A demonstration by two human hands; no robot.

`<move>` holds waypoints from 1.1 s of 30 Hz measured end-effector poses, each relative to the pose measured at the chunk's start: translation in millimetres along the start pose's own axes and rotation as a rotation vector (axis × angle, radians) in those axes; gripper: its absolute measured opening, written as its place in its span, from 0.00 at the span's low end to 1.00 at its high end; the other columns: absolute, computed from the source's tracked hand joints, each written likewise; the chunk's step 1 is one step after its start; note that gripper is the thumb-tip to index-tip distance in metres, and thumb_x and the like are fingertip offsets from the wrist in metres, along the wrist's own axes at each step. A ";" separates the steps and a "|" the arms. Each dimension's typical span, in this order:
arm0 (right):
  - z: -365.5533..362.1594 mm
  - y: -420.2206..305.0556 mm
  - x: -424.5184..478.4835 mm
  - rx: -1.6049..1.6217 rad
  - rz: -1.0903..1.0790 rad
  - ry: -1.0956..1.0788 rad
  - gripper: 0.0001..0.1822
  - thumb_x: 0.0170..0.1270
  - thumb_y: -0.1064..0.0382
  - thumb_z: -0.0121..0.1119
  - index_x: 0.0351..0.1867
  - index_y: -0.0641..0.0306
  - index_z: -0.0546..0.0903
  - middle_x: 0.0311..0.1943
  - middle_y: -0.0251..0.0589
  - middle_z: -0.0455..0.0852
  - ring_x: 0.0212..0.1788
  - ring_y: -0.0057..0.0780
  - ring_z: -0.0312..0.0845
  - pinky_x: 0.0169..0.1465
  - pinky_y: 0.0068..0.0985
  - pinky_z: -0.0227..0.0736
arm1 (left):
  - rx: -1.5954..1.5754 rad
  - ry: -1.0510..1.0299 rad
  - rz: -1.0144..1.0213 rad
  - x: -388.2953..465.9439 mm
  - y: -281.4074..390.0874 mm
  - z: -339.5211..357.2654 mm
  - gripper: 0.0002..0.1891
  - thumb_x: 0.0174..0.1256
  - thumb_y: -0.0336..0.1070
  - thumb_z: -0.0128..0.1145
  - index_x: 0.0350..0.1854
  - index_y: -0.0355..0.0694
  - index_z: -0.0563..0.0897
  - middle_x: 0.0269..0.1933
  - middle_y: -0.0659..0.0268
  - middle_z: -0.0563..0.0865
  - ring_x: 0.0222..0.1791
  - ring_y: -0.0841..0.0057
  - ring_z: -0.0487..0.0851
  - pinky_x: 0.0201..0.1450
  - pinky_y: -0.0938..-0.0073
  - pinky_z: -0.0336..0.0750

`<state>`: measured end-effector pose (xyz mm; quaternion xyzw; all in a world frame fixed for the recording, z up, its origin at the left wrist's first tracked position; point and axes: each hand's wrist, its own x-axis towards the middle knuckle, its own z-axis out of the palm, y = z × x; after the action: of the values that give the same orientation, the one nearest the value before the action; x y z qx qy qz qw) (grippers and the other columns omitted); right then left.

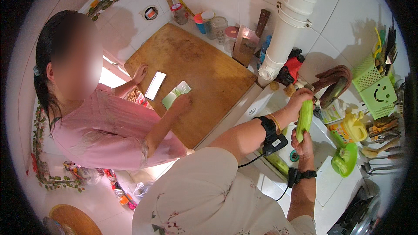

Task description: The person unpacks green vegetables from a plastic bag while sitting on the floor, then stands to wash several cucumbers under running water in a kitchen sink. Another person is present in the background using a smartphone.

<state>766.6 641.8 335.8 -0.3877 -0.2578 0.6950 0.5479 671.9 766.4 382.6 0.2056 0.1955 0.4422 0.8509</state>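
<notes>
A long, pale green peeled gourd or cucumber (305,117) is held over the white sink (313,166). My left hand (296,101) grips its upper end, and my right hand (303,143) is closed around the lower end. Whether the right hand also holds a small tool cannot be told. Darker green long vegetables (277,165) lie in the sink, partly hidden by my left wrist device. Right of the sink, a bright green plastic strainer or scoop (352,163) holds pale green pieces.
Another person (111,130) in pink stands left, hands at a wooden board (202,71) bearing two phones (155,86). Jars (218,27) and a cleaver (246,42) line the wall. A white pipe (287,26) stands behind the sink. Yellow bottle (351,127), green utensil rack (375,93) and ladles are right.
</notes>
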 end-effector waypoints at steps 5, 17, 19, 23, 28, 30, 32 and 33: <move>-9.6 6.2 -4.6 0.082 0.008 0.191 0.23 0.56 0.42 0.51 0.38 0.62 0.71 0.20 0.36 0.73 0.09 0.18 0.58 0.11 0.13 0.51 | 0.199 0.012 -0.010 5.3 -8.7 -22.0 0.18 0.50 0.35 0.55 0.46 0.41 0.73 0.35 0.64 0.78 0.34 0.74 0.77 0.35 0.71 0.73; -55.0 3.7 4.9 0.245 -0.442 0.808 0.12 0.61 0.55 0.47 0.29 0.63 0.71 0.29 0.39 0.73 0.35 0.28 0.70 0.42 0.28 0.66 | 0.706 -0.210 -0.595 -67.1 -9.4 -60.9 0.23 0.55 0.39 0.58 0.49 0.39 0.64 0.37 0.60 0.75 0.26 0.77 0.76 0.23 0.76 0.73; -40.0 0.7 10.5 0.432 -0.485 0.619 0.13 0.61 0.54 0.48 0.33 0.63 0.71 0.31 0.39 0.74 0.37 0.29 0.70 0.44 0.29 0.66 | 0.590 -0.236 -0.505 -73.0 -14.9 -70.1 0.24 0.55 0.39 0.57 0.51 0.37 0.63 0.37 0.59 0.75 0.27 0.76 0.76 0.25 0.76 0.74; 23.2 9.6 7.5 0.340 -0.398 0.608 0.16 0.60 0.55 0.51 0.42 0.64 0.69 0.36 0.42 0.75 0.40 0.31 0.71 0.47 0.29 0.66 | 0.490 -0.157 -0.448 -86.8 -17.3 -56.6 0.30 0.48 0.31 0.59 0.54 0.37 0.59 0.37 0.61 0.73 0.32 0.75 0.76 0.28 0.74 0.73; 53.7 30.8 -7.6 -0.219 -0.433 0.442 0.22 0.55 0.64 0.58 0.50 0.67 0.65 0.40 0.42 0.75 0.41 0.27 0.71 0.46 0.24 0.67 | 0.774 -0.257 -0.416 -86.7 -29.0 -55.6 0.32 0.39 0.25 0.51 0.54 0.37 0.61 0.40 0.61 0.73 0.35 0.73 0.75 0.32 0.74 0.72; 46.0 36.1 -12.9 -0.445 -0.421 0.437 0.24 0.53 0.66 0.59 0.50 0.68 0.65 0.40 0.39 0.74 0.41 0.26 0.70 0.45 0.22 0.66 | 0.849 -0.383 -0.275 -81.7 -41.2 -70.5 0.31 0.39 0.25 0.49 0.54 0.35 0.62 0.42 0.58 0.74 0.38 0.69 0.75 0.41 0.72 0.70; 46.3 31.2 -21.0 -0.498 -0.408 0.474 0.24 0.52 0.65 0.60 0.50 0.68 0.65 0.40 0.39 0.74 0.40 0.26 0.70 0.44 0.22 0.66 | 0.830 -0.120 -0.216 -77.7 -40.4 -76.9 0.32 0.38 0.25 0.49 0.54 0.35 0.62 0.41 0.59 0.76 0.39 0.68 0.74 0.44 0.71 0.68; 47.6 28.1 -24.9 -0.523 -0.405 0.499 0.24 0.51 0.65 0.60 0.49 0.68 0.66 0.40 0.40 0.74 0.40 0.27 0.70 0.44 0.23 0.67 | 0.819 0.004 -0.189 -76.7 -37.9 -76.9 0.32 0.38 0.25 0.49 0.54 0.35 0.63 0.41 0.59 0.76 0.40 0.67 0.74 0.46 0.71 0.67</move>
<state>714.2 613.5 347.2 -0.6119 -0.3560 0.3689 0.6023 616.9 696.3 309.8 0.5072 0.3748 0.2482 0.7353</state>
